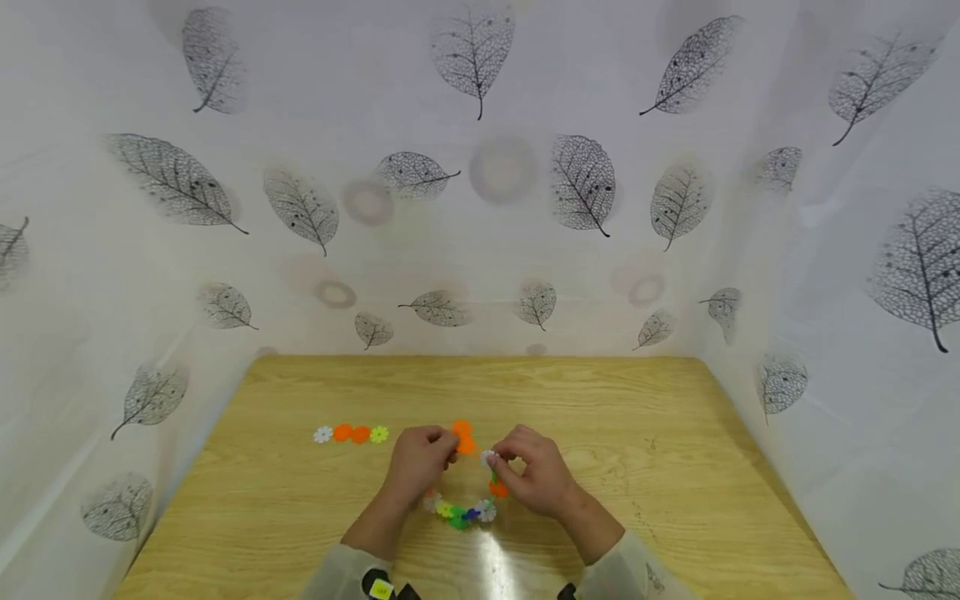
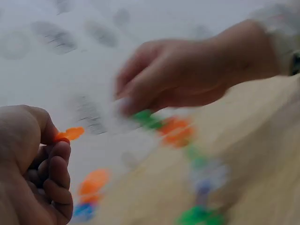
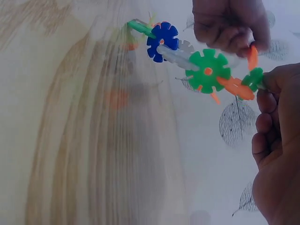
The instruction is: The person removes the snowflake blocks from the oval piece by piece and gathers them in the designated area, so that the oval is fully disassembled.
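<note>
Far to the left of both hands, a short row of four snowflake discs (image 1: 351, 433) (white, orange, orange, yellow-green) lies flat on the wooden table (image 1: 675, 467), well apart from the work and with bare wood between it and the fingers. The left hand (image 1: 420, 462) has its fingers curled, pinching an orange disc (image 1: 462, 437) at their tips; the left wrist view shows that disc (image 2: 69, 134) nipped between thumb and forefinger. Just beside it, the right hand (image 1: 534, 475) pinches the white end of a chain of interlocked discs (image 1: 465, 508), which curves down from those fingers and round below both hands, near the table's front edge. In the right wrist view the chain (image 3: 197, 65) runs from blue through green to orange, ending at the right fingers (image 3: 267, 101). Open table lies beyond the fingertips and off to the right; leaf-printed white sheeting (image 1: 862, 250) walls in the left, back and right edges
</note>
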Tool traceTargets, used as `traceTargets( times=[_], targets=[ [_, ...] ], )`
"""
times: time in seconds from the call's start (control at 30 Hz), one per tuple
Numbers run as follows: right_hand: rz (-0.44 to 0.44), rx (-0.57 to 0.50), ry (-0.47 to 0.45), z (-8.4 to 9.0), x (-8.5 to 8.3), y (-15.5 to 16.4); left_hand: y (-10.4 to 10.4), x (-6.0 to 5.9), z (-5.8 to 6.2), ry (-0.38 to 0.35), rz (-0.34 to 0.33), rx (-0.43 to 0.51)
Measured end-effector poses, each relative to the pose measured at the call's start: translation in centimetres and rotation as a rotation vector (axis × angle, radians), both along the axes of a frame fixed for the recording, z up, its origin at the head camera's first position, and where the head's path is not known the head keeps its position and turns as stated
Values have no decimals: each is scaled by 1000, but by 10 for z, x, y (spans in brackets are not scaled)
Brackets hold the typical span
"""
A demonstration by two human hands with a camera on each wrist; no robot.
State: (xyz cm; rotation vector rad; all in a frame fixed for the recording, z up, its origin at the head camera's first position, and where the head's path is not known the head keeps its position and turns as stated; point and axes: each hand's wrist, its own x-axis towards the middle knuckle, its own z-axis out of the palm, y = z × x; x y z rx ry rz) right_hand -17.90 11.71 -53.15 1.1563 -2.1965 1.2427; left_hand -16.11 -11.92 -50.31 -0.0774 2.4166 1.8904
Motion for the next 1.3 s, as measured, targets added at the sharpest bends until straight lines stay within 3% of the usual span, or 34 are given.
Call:
traceTargets(
  times=[0.13,0.3,0.5,0.9,1.3],
  targets=[
    [-36,-25,-2,-3,-1,8,-25,-3,7,22,63,28],
    [-57,-31,-17,-6,-3,15,-46,-5,9,14,4,-27],
    [-63,-16,-31,-7,-2,18,-63,-4,-5,-19,41,-101],
    [-66,-28,-56,-7,-2,19,-106,0,-40,-15,103,-437],
    [-56,-35,-43,-5,-2,18,-128,0,-48,9,125,-525]
  ],
)
